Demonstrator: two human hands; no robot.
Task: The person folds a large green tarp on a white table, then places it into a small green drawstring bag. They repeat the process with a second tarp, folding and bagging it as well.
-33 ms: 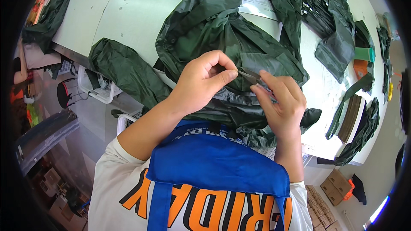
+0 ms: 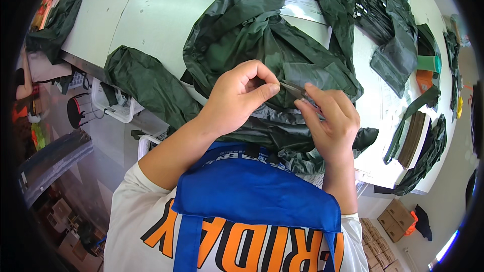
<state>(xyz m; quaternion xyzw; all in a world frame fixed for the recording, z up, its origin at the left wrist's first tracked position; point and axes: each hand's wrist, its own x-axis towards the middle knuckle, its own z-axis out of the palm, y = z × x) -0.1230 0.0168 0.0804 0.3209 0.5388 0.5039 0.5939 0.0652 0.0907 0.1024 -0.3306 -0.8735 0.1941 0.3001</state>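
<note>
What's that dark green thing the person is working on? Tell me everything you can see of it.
The garment is dark green, thin and shiny, like raincoat fabric. It lies crumpled and unfolded on the white table, one part hanging over the near edge. The left hand and right hand pinch a narrow strip of it between fingertips, just above the fabric.

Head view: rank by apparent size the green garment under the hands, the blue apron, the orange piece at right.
1. dark green garment, largest.
2. blue apron; it sits closer to the camera, so this ranking is unsure.
3. orange piece, clearly smallest.
</note>
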